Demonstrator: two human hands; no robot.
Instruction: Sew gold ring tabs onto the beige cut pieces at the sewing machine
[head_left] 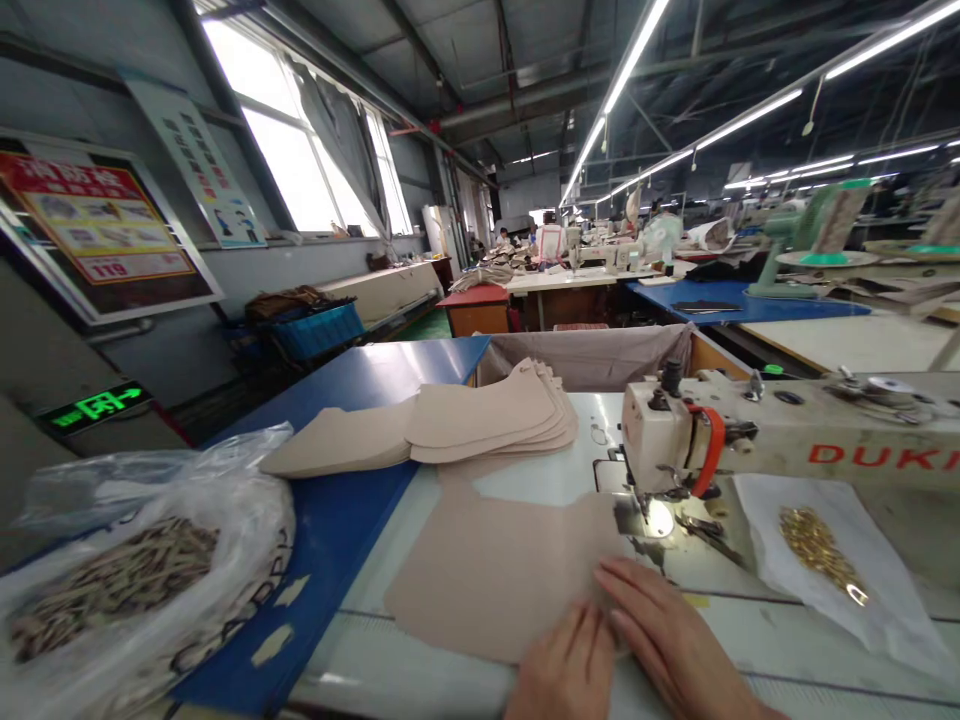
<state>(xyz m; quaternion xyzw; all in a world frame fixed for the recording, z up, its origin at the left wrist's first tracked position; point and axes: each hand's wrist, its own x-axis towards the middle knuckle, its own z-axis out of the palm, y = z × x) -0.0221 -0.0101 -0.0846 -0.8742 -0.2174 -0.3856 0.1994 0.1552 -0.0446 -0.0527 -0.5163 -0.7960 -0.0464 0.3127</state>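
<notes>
A flat beige fabric panel (495,570) lies on the pale sewing machine table, its right side beside the lit needle area. My left hand (566,660) rests on the panel's lower right edge, fingers stretched out and close together. Just to its right, my right hand (667,630) lies with fingers extended over the panel's right edge, fingertips a little blurred. The two hands nearly touch; whatever is under them is hidden. Above them stands the sewing machine (671,440) with an orange strap. Behind the panel, several similar beige pieces (480,410) are stacked.
To the left, an open plastic bag (142,580) of small strips sits on a blue tabletop (330,560). Gold metal fittings (814,545) lie on a white sheet (892,570) at right. A fabric-lined bin (592,355) stands behind the table.
</notes>
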